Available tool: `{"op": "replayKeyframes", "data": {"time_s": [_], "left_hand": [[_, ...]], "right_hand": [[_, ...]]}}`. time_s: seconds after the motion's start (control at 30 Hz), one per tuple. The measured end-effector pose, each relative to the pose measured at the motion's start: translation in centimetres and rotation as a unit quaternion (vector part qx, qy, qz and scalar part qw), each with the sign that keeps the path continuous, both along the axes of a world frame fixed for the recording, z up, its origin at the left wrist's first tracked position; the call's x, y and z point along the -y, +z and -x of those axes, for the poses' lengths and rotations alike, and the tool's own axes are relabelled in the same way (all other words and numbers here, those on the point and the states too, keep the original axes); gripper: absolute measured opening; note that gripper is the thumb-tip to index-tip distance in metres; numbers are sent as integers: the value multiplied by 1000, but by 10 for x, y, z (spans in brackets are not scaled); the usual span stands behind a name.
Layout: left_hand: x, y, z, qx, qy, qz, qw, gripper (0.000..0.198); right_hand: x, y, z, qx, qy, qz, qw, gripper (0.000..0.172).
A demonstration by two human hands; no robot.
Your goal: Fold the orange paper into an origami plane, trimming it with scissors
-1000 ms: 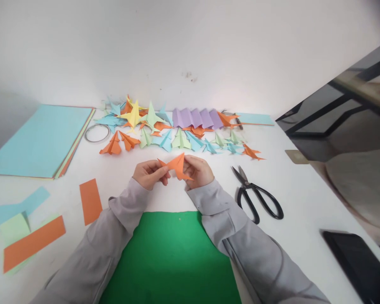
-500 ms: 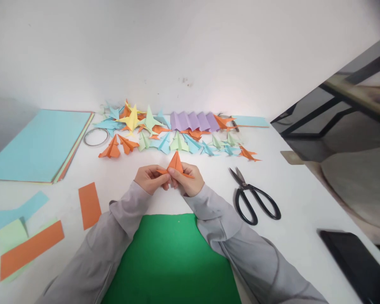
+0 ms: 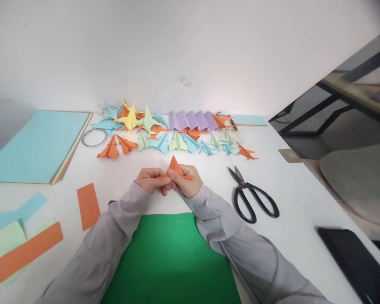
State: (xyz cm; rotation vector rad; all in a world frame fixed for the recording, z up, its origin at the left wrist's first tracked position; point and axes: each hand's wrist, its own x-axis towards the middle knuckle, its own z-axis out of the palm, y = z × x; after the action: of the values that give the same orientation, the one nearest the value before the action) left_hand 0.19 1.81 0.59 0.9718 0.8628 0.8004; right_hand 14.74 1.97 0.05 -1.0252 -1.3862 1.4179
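Between my hands is an orange folded paper plane [image 3: 175, 164], its pointed tip facing away from me. My left hand [image 3: 152, 180] pinches its left side, with thumb and fingers closed on the paper. My right hand [image 3: 188, 179] grips the right side, thumb pressed near the middle fold. The palms and fingers hide the lower part of the plane. Both hands are just above the white table, beyond the far edge of a green sheet [image 3: 174, 253].
Folded paper planes [image 3: 178, 141] in several colours line the wall, beside a pleated purple paper [image 3: 193, 121]. Black-handled scissors [image 3: 248, 192] and a dark phone-like slab [image 3: 351, 257] lie right. Coloured sheets [image 3: 38, 143], a tape roll [image 3: 94, 144] and orange strips [image 3: 88, 206] lie left.
The paper plane's tip has dipped slightly lower and towards the left. My left fingers have shifted on its left side, where less of the wing shows now.
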Motion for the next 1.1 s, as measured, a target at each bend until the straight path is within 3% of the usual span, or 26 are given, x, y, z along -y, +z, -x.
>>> {"op": "replayKeyframes", "data": {"time_s": [0.37,0.73,0.97,1.1], "left_hand": [[-1,-2,-2,7,-22,-12,1000,31],[4,6,-3,70,-18,9,997,34],[6,7,-5,-15,18,-63,998,20],[4,3,-5,-12,-6,-43,999,22]], "right_hand": [[0,2,-1,-41,17,29,999,43],[-4,-5,1,-94,32,68,993,41],[-4,-2,2,-90,8,75,993,41],[-2,-1,2,-81,43,59,994,38]]}}
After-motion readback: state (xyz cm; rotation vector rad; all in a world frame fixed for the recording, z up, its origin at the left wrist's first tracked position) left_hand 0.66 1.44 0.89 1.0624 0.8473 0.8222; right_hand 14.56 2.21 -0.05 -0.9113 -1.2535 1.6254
